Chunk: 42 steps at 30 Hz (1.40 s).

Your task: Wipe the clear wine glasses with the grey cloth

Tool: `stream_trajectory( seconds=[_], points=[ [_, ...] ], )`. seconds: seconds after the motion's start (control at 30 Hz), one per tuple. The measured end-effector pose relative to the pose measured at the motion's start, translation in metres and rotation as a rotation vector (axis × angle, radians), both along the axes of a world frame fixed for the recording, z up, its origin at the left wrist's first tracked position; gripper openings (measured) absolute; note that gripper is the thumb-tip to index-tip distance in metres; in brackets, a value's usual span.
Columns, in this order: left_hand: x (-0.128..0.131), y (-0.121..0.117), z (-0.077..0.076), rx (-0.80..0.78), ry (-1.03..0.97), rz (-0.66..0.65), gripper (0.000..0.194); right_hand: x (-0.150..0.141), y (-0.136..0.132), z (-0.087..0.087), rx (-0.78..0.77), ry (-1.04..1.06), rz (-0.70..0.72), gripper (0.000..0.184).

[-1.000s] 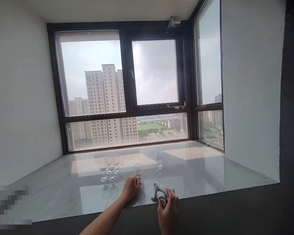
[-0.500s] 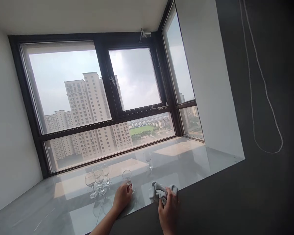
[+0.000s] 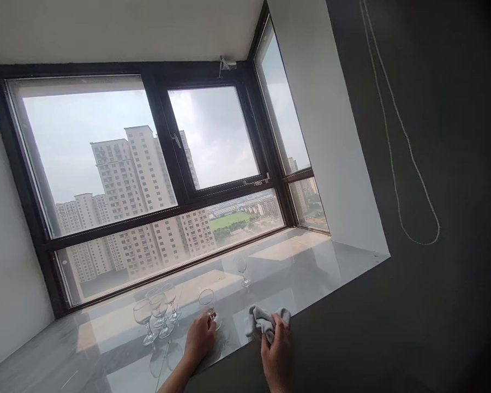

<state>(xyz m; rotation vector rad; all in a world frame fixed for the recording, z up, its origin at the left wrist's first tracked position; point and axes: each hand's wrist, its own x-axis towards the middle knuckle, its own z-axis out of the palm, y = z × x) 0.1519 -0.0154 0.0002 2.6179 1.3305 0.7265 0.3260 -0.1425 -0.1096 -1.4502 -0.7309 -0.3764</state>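
My left hand (image 3: 200,337), at the front of the glossy sill, has its fingers closed around the stem of a clear wine glass (image 3: 207,297). That glass stands upright or nearly so, its bowl above my fingers and part of its foot showing beside them. To the right, my right hand (image 3: 276,352) grips a crumpled grey cloth (image 3: 257,321) at the sill's front edge, fingers pressed into the fabric. Left of my left hand, several clear wine glasses (image 3: 158,307) stand upright in a cluster. A single wine glass (image 3: 241,266) stands farther back, between my hands.
The sill's (image 3: 323,278) front edge slants up to the right, with a dark wall (image 3: 352,338) below. Behind the sill rises a dark-framed window (image 3: 118,222), with high-rise buildings outside. A looped cord (image 3: 409,146) hangs on the right.
The whole view has shifted, so the window, glasses and cord appear farther left. Both hands keep their holds on the wine glass and the cloth, with little visible movement against the sill.
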Motion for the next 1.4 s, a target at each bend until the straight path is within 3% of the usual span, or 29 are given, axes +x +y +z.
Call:
stream_trajectory(
  seconds=[0.57,0.83,1.4],
  points=[
    [-0.003,0.007,-0.007,0.081,-0.019,-0.033,0.021,0.003,-0.005,-0.004,0.039,-0.028,0.05,0.037],
    [-0.003,0.01,-0.011,0.099,-0.065,-0.043,0.019,0.004,-0.002,-0.009,0.011,0.025,0.121,0.048],
    [-0.002,0.003,-0.007,0.089,-0.029,-0.039,0.022,0.005,-0.002,-0.011,0.061,-0.003,0.092,0.05]
  ],
)
